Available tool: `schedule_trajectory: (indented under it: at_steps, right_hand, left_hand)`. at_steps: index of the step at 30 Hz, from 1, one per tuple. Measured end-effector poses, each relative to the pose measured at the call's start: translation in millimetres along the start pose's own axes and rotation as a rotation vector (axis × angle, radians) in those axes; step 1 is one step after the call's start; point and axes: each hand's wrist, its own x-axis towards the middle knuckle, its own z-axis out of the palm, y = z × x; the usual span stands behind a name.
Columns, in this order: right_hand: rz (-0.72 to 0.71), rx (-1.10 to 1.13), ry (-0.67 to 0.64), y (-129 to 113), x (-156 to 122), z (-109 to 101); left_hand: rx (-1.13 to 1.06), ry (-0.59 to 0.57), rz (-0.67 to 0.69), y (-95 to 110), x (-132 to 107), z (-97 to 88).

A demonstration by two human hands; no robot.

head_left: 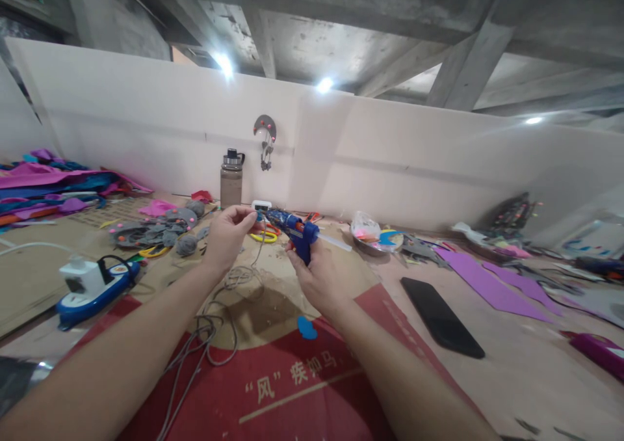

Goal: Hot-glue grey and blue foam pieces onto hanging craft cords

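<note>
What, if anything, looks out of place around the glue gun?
Grey cord lies in loose, untidy loops across the red-printed cardboard below the left hand; it might snag. A lone blue scrap nearby also looks stray.

The glue gun (306,235) is showing smooth, glossy blue plastic. At four o'clock the phone (441,317) is looking smooth and black; at six, printed cardboard (292,423) is appearing matt; past nine, a bottle (231,186) is looking translucent; at twelve I'm seeing rough concrete beams (312,5).

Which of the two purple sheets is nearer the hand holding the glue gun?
The wider purple sheet, on the left; the narrower purple sheet lies farther from the right hand.
</note>
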Motion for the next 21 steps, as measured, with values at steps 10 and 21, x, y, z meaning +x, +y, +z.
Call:
schedule_trajectory:
  at_steps: [10, 21]
  right_hand:
    - [0.047, 0.012, -0.001, 3.4, -1.1, 0.3]
    - [0.441, 0.226, -0.005, 37.8, 15.5, -5.3]
  left_hand:
    - [0.003, 0.002, 0.005, 2.0, -0.7, 0.3]
    - [0.002, -0.021, 0.000, 1.1, -2.0, 1.3]
